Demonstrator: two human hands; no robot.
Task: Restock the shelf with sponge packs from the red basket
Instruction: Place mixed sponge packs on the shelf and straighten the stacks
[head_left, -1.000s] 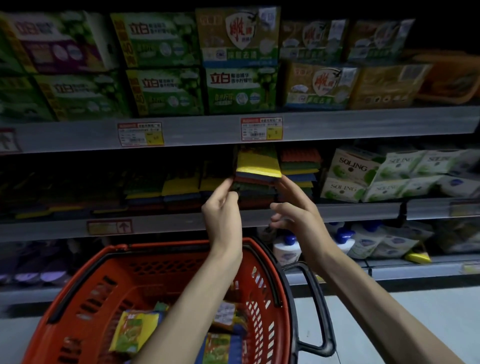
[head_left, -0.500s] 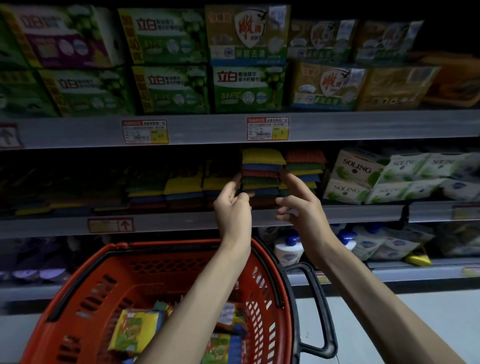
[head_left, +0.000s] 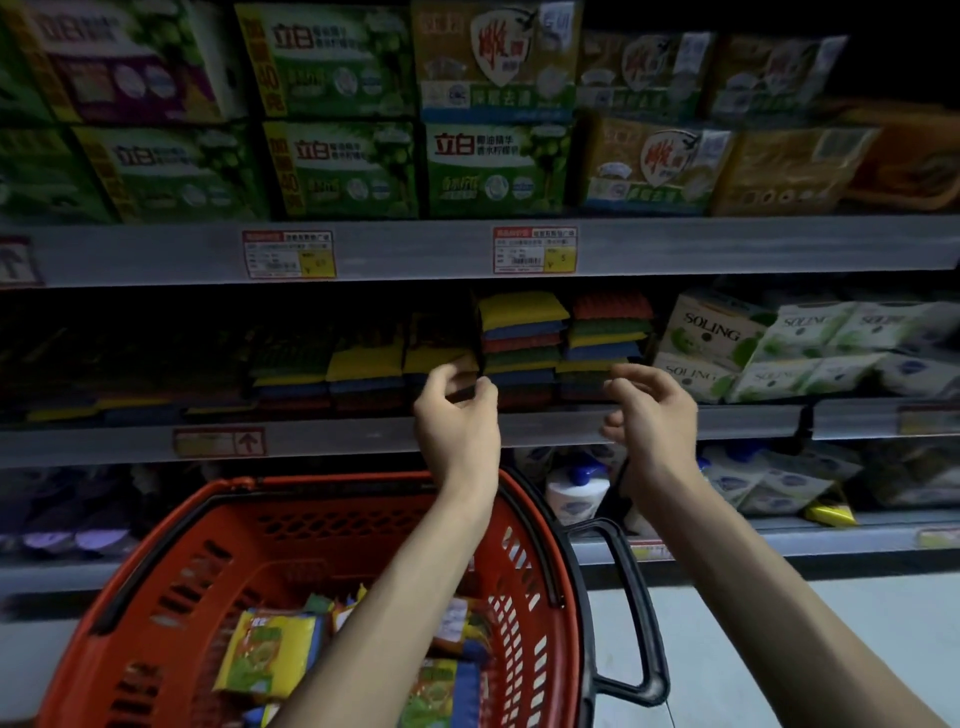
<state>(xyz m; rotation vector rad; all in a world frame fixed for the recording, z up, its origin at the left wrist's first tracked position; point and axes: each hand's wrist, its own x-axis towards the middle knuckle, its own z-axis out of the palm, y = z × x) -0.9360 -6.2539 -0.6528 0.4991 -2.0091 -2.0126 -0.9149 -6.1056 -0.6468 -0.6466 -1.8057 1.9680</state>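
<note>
Both hands drawn back from the stack. Left hand (head_left: 457, 421) and right hand (head_left: 652, 415): fingers curled, holding nothing. Sponge pack (head_left: 522, 312): lies flat atop the middle-shelf (head_left: 363, 441) stack, long axis left-right. More packs in red basket (head_left: 208, 571).

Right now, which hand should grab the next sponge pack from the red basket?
Left, probably. The left hand is empty, and its forearm already crosses the red plastic basket above the yellow-green sponge packs. The right hand, also empty, hangs outside the rim.

left forearm (head_left: 395, 597) hiding sponge packs (head_left: 270, 649) in red basket (head_left: 171, 597), basket bottom cut off, price tags (head_left: 535, 249) unreadable
</note>
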